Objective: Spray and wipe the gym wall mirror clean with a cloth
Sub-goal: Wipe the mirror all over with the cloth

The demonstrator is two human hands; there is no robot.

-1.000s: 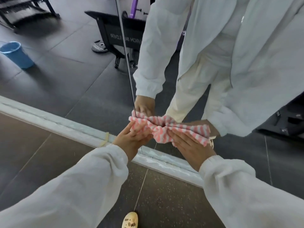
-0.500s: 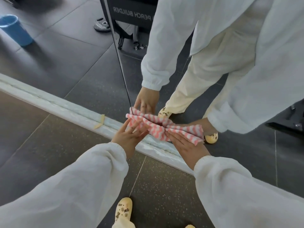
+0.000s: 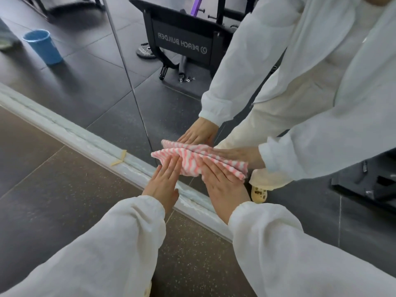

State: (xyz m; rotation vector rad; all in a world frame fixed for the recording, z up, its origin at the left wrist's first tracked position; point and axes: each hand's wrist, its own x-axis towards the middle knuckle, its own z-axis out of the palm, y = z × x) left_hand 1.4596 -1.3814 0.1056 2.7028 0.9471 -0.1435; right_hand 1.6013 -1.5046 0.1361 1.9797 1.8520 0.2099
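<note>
From the head camera, the person leans toward the lower part of the wall mirror (image 3: 111,97), close above its pale bottom edge strip (image 3: 70,133) where glass meets floor (image 3: 53,189). Both hands lie flat on a pink-and-white striped cloth (image 3: 190,161) and press it against the glass just above that strip. The left hand (image 3: 165,181) has straight fingers laid together, its fingertips on the cloth's left end. The right hand (image 3: 222,185) is also flat, fingers slightly spread over the cloth's right half. Neither hand grips anything. White sleeves (image 3: 120,243) cover both arms.

A vertical seam (image 3: 126,71) splits the mirror just left of the cloth. A scrap of yellowish tape (image 3: 119,157) sticks to the bottom strip, left of the hands. Reflected in the glass are a blue bucket (image 3: 44,47), a black gym machine (image 3: 184,43) and the person's own hands meeting the cloth.
</note>
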